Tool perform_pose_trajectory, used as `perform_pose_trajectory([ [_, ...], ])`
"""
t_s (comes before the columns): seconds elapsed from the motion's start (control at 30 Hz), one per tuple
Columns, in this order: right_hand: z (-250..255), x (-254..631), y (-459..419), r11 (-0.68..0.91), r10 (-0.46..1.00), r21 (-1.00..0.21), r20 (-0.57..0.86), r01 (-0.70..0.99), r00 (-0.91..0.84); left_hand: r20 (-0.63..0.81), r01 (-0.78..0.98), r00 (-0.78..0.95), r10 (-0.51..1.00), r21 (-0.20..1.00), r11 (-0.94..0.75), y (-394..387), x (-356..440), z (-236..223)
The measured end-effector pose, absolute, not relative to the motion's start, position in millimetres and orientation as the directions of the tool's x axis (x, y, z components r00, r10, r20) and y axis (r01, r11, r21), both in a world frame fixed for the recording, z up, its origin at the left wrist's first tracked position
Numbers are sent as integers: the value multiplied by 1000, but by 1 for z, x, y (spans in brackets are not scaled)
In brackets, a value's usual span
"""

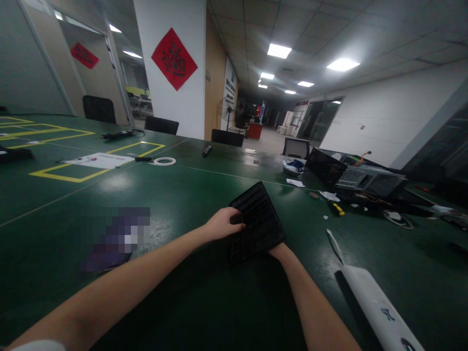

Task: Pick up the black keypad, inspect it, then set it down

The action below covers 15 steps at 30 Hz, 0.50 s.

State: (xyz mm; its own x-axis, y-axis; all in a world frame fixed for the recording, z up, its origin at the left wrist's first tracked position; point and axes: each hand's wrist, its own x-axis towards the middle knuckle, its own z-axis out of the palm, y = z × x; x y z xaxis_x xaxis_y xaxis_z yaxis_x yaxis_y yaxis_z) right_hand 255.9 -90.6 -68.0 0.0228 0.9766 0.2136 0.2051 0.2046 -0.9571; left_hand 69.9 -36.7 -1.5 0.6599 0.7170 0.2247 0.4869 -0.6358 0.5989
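Note:
A flat black rectangular case (261, 214), with a grid of panels or pockets on its face, is held up tilted above the green table. My left hand (223, 224) is at its left edge, the thumb and a finger curled onto the face. From below and behind, my right hand (278, 251) grips the lower right corner; its fingers are hidden by the case. A darker lower left part of the case blends into the shadow, so I cannot make out whether it is a flap. To the left on the table lies a blurred-out purple item (113, 243).
At right lie a white power strip (376, 302), a yellow-and-black object (338, 209) and an opened computer case (365, 175). Farther off on the green table (190, 195) are a white tape ring (164, 161), a dark cylinder (206, 150), a paper sheet (100, 160) and yellow tape outlines.

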Motion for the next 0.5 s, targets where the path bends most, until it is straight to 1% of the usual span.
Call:
perform_pose_trajectory([
  [0.07, -62, 257, -91, 207, 978, -959, 210, 193, -8, 259, 517, 657, 707, 527, -674, -37, 69, 1],
  [0.13, -51, 266, -93, 236, 971, -936, 241, 263, -15, 276, 560, 618, 736, 502, -659, -30, 65, 7],
  [0.17, -44, 273, -94, 259, 961, -893, 276, 369, -7, 275, 594, 586, 762, 495, -634, -23, 60, 11],
  [0.2, -38, 283, -95, 245, 951, -828, 307, 504, 42, 270, 639, 543, 795, 481, -600, -14, 54, 16],
  [0.23, -32, 295, -97, 188, 946, -748, 311, 637, 86, 258, 699, 488, 834, 457, -551, -3, 45, 21],
  [0.27, -28, 306, -99, 95, 931, -670, 321, 737, 172, 250, 772, 413, 876, 414, -482, 10, 34, 26],
  [0.3, -26, 318, -101, -33, 904, -609, 320, 792, 284, 243, 841, 326, 914, 367, -398, 24, 22, 30],
  [0.37, -28, 336, -104, -292, 813, -520, 307, 803, 495, 192, 943, 138, 972, 273, -188, 51, -8, 35],
  [0.4, -31, 342, -105, -386, 774, -485, 293, 785, 561, 164, 968, 52, 985, 232, -90, 62, -23, 36],
  [0.43, -35, 345, -106, -445, 755, -449, 277, 774, 595, 155, 979, -20, 988, 203, -12, 72, -38, 36],
  [0.47, -39, 345, -106, -476, 755, -414, 261, 776, 602, 150, 982, -79, 986, 185, 50, 80, -51, 34],
  [0.5, -43, 344, -105, -482, 769, -380, 249, 790, 589, 143, 978, -109, 984, 191, 80, 87, -62, 32],
])
